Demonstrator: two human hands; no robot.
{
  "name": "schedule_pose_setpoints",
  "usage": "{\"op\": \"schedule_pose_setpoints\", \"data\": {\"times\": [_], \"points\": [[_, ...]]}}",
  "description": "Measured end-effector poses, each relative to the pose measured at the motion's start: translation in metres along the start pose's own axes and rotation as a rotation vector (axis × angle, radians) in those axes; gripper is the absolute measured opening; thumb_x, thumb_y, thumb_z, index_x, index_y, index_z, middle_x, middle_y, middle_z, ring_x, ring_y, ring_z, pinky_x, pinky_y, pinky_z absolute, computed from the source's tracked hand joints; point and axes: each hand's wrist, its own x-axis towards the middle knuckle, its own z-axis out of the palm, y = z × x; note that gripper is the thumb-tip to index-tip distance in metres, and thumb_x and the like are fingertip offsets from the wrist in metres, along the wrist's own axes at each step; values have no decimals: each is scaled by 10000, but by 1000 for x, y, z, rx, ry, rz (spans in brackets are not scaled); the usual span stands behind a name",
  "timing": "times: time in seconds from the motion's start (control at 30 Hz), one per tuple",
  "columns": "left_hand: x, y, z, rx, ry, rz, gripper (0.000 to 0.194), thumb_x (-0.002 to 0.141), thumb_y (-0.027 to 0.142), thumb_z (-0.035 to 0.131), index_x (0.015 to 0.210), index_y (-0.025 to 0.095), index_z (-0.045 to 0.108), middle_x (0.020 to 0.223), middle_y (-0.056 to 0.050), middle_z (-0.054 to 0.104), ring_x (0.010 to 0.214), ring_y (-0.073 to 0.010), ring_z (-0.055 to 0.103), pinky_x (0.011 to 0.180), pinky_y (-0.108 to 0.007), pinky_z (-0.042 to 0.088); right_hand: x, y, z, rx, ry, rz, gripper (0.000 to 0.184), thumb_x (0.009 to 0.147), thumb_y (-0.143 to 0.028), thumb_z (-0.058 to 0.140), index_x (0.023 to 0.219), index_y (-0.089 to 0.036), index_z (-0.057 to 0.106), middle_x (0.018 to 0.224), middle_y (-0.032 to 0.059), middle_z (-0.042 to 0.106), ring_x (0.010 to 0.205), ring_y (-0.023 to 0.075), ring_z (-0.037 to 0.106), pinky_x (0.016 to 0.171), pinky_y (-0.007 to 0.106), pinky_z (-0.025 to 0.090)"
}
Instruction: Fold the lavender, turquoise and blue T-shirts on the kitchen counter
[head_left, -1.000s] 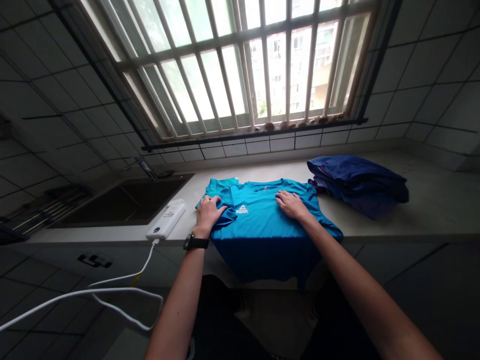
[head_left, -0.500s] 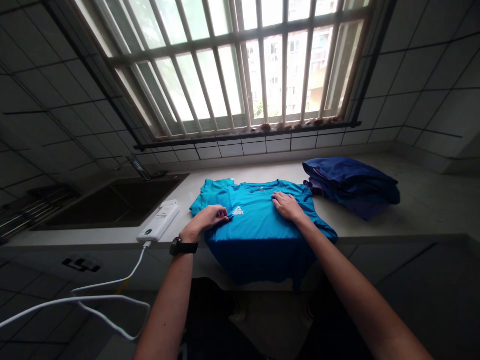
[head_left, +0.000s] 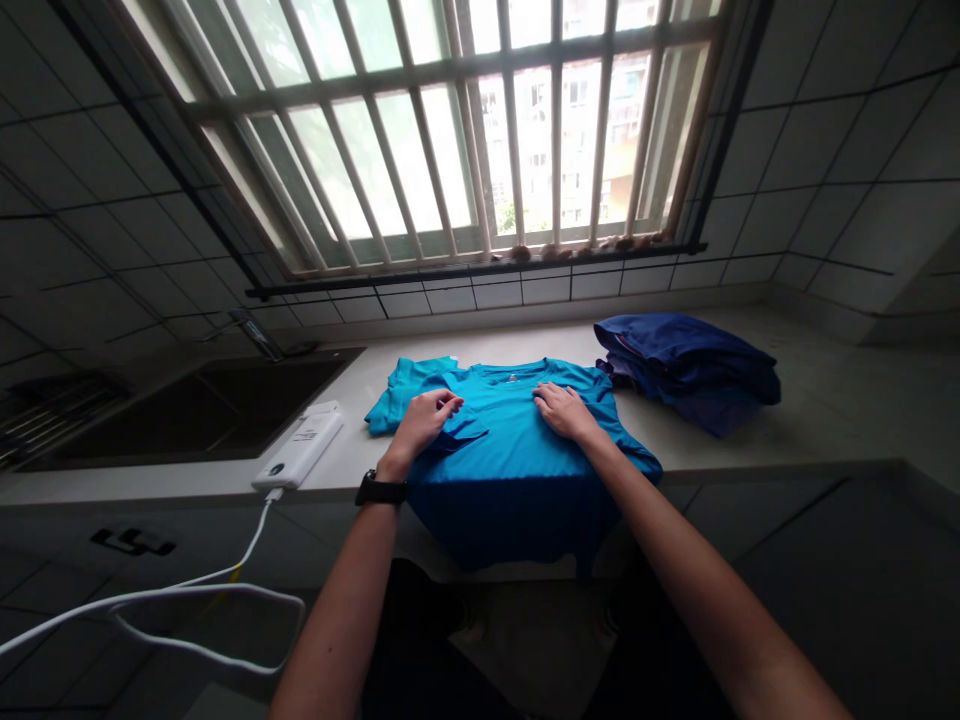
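A blue T-shirt (head_left: 517,440) lies spread over the counter, its lower part hanging down past the front edge. With fingers pinched together, my left hand (head_left: 429,418) holds a fold of the shirt's left side, and a dark flap shows below it. The printed logo is covered by this fold. My right hand (head_left: 562,408) rests flat on the shirt's chest, below the collar, fingers extended. Beside the T-shirt's left side lies a folded teal garment (head_left: 401,388), partly behind my left hand.
A dark blue pile of clothes (head_left: 686,365) sits on the counter (head_left: 817,410) to the right. At left are a dark sink (head_left: 202,400) with a faucet (head_left: 255,335) and a white power bank (head_left: 304,448) with a white cable (head_left: 180,590). A barred window (head_left: 465,130) is ahead.
My left hand has risen slightly and moved inward, drawing the shirt's left side over the logo. My right hand stays on the chest. The whole view has shifted a little.
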Motion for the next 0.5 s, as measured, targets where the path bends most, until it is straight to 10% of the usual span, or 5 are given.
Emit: {"op": "schedule_pose_setpoints", "data": {"times": [0.5], "points": [[7,-17,36,-337,-147,-152,336,891,517,556,734,222,522,688,13,528,669,-152,517,665,-273,466,-1,0,0,-22,12,4,441,1078,-290,349,1450,-213,574,1636,101,460,1549,239,354,1264,494,273]]}}
